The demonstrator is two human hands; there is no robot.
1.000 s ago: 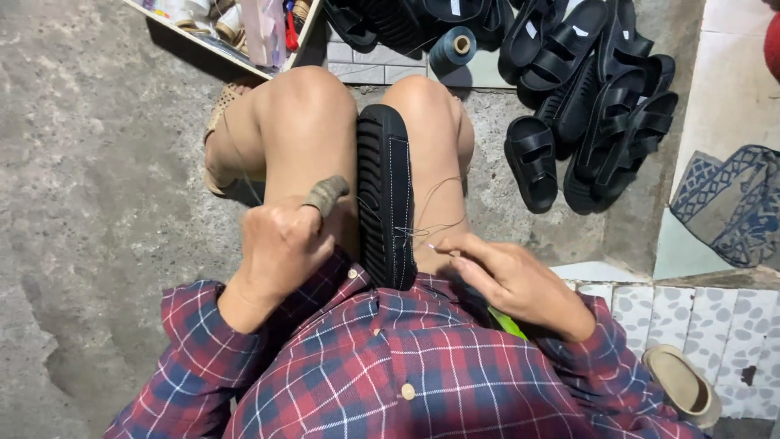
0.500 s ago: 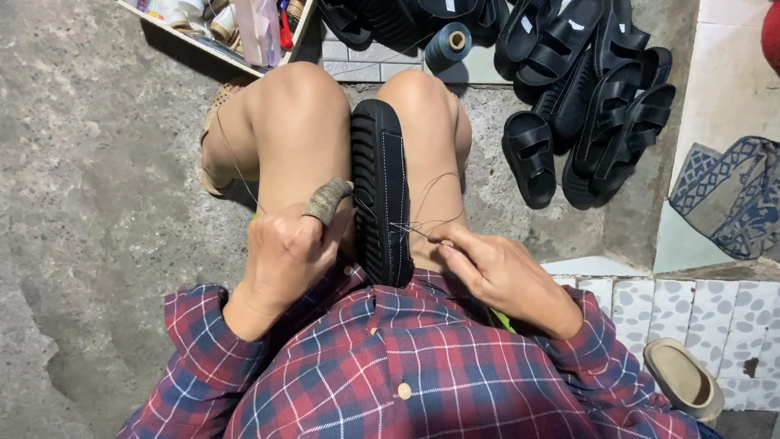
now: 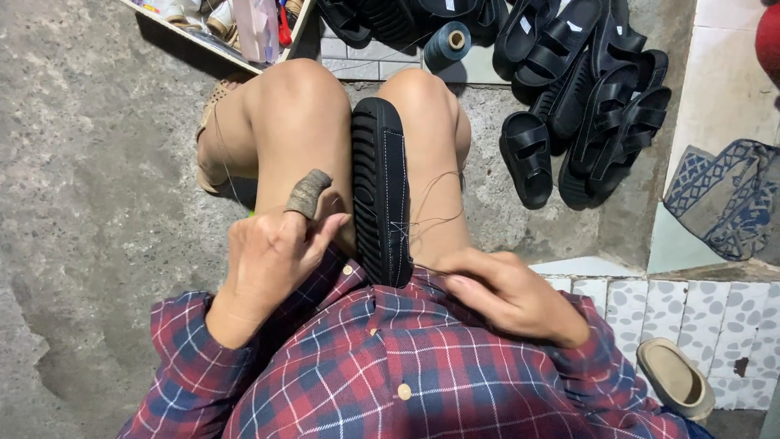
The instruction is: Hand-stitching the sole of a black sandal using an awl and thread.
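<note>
A black sandal [image 3: 382, 191] stands on edge, clamped between my bare knees, ribbed sole to the left. Thin thread [image 3: 431, 215] loops from its side over my right thigh. My left hand [image 3: 272, 252] rests against the sole's lower left; its forefinger wears a worn brownish finger guard [image 3: 308, 193]. My right hand [image 3: 508, 294] lies by the sandal's near end with fingers pinched on the thread. Whether a needle is in either hand is too small to tell.
A pile of black sandals [image 3: 585, 97] lies at the upper right. A blue-grey thread spool [image 3: 448, 42] stands beyond my knees. A box of odds and ends [image 3: 236, 24] is at top left. A patterned cloth [image 3: 731, 203] and a tan slipper [image 3: 674, 378] lie at the right.
My right hand has drawn back toward my body, pulling the thread. My left hand stays against the sole, shifted slightly.
</note>
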